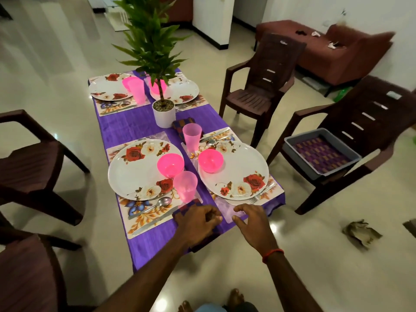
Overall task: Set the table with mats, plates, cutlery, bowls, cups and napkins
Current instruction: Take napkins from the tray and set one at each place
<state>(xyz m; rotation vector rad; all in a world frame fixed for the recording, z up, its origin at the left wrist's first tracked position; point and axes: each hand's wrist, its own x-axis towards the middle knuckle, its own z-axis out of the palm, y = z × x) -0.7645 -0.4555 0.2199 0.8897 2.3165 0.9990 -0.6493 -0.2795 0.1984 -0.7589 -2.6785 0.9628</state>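
The left hand (pixel 198 219) pinched the folded red-and-blue checked cloth napkin (pixel 185 208), flat on the purple tablecloth (pixel 139 127). The right hand (pixel 249 221) hovered beside it, fingers loosely spread, holding nothing.

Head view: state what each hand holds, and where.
Left hand grips the folded napkin at its middle, fingers curled over it. Right hand holds nothing; fingers spread above the mat corner.

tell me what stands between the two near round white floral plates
A translucent pink plastic cup stands in the gap between the left plate and the right plate, seen in the head view.
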